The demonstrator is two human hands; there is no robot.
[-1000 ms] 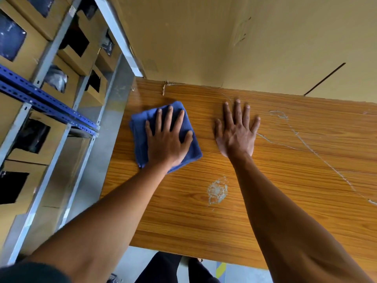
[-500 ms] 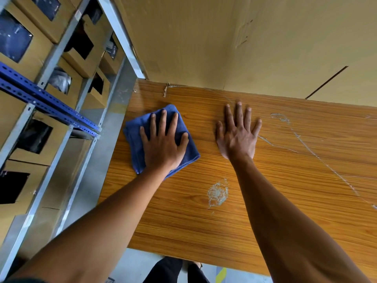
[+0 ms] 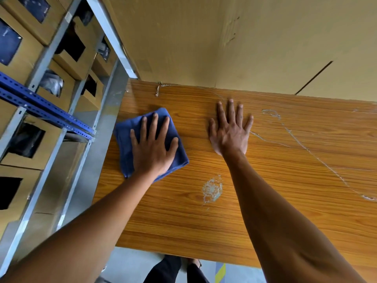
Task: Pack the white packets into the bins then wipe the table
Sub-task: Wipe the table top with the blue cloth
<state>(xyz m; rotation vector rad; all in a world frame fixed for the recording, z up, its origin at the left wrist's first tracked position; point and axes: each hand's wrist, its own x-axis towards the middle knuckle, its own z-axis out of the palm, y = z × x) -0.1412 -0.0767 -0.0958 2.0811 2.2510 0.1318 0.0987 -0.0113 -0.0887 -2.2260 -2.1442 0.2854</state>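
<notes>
No packets on table [image 3: 265,201], so packing looks done & wiping's underway: left hand [image 3: 153,148] flat, fingers spread on cloth [image 3: 124,135] at table's left end, right hand [image 3: 229,131] spread on bare wood, scuff [image 3: 212,189] unwiped.

soft blue cloth [image 3: 126,135] on scuffed wood-grain table [image 3: 265,180]; cardboard bins [image 3: 67,58], metal rack [image 3: 49,50].

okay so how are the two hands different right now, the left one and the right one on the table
The left hand presses down on a folded blue cloth; the right hand lies straight on the bare wooden table. The left hand sits near the table's edge by the shelving rack; the right hand sits nearer the middle, beside pale scratch lines. Both lie flat, palm down, with fingers straight and spread, pointing toward the wall.
</notes>
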